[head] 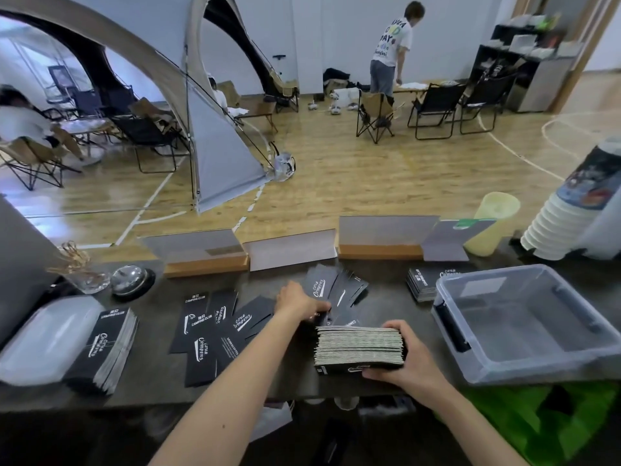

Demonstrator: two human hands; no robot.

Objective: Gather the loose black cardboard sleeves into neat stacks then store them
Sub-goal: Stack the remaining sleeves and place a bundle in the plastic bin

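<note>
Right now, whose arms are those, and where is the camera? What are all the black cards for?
No machine here: a person wears a camera on their head, so you see their own arms from above. The right hand holds a thick stack of black cardboard sleeves, stood on edge. The left hand grips a fanned bunch of them. More loose sleeves lie scattered on the dark counter. Another stack lies far left. The clear plastic bin on the right is probably for storing them.

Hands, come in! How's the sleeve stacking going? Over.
Status: right hand grips tall stack, left hand grips fanned sleeves. More loose sleeves scattered left. Nothing blocks the bin.
</note>
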